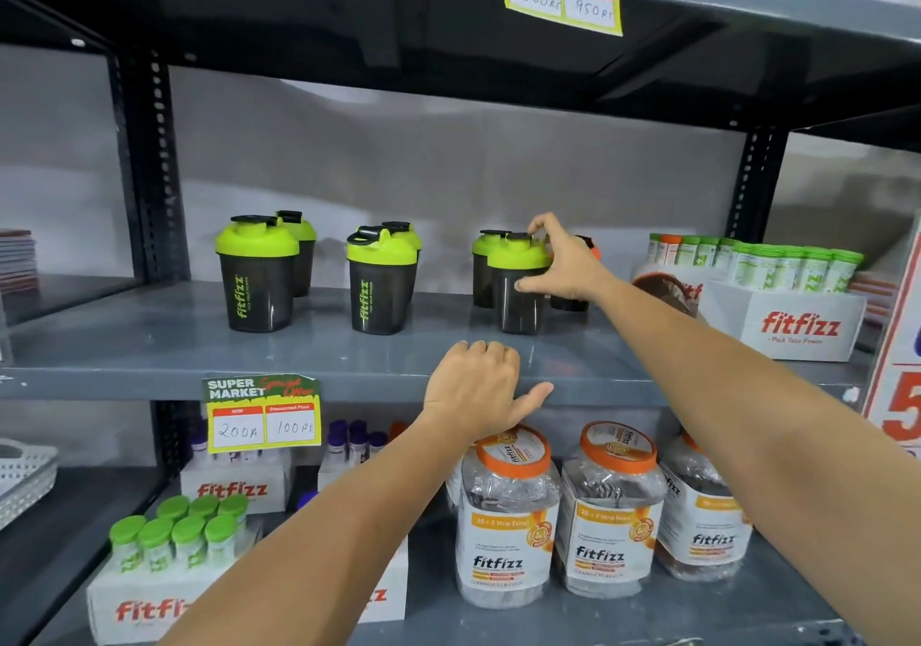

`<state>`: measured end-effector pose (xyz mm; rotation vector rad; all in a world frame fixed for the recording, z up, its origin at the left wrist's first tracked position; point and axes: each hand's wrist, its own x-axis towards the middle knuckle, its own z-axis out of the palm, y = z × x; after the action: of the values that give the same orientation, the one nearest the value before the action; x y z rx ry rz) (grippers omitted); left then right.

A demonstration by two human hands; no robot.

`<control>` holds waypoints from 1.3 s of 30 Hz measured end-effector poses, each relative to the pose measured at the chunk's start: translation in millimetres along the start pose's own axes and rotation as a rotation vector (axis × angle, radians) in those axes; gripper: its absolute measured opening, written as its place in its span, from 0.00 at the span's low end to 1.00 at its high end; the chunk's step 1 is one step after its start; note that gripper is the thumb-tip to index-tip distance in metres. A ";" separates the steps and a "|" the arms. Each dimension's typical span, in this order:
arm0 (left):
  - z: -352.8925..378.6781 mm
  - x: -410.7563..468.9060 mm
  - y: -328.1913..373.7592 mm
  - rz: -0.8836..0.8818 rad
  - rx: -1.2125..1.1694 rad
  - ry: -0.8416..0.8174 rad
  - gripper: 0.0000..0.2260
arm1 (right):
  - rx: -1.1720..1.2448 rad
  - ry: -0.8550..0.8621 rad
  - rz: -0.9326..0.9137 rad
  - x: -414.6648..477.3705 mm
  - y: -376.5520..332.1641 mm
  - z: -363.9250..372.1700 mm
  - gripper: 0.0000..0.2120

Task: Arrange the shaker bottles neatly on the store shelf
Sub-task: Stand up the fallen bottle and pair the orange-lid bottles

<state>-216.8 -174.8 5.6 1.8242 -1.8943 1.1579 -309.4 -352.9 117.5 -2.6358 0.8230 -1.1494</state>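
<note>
Three pairs of green-lidded shakers stand on the middle shelf (299, 346), each pair one behind the other: a left pair (256, 279), a middle pair (381, 286) and a right pair, with an orange-lidded bottle (585, 246) mostly hidden behind the right hand. The right hand (563, 261) wraps the front right shaker (518, 286) just under its lid, thumb on the dark body and fingers curled over the cap side; it looks closed on the bottle, which stands upright on the shelf. The left hand (478, 386) holds nothing; its fingers are hooked over the shelf's front edge and the thumb points right, as if steadying.

These bottles look empty, so they should be light and easy to tip. Their bodies are stiff, smooth dark plastic and likely slippery, and the flip caps may snap open if pulled. A hold around the shoulder where lid meets body, as now, seems the surest place, better than the cap loop. This shaker's label faces away, unlike the left and middle ones, so a turn on the spot would probably suit. Care is needed near the rear shaker (482, 266), which sits just beside it.
</note>
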 end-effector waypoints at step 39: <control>4.8 1.8 0.2 -0.023 -0.003 0.030 0.30 | -0.412 -0.508 0.460 52.9 -82.1 -37.0 0.31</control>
<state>-215.8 -179.4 3.7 1.8124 -1.8531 1.1668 -271.6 -309.8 204.8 -2.6176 1.5497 -0.1942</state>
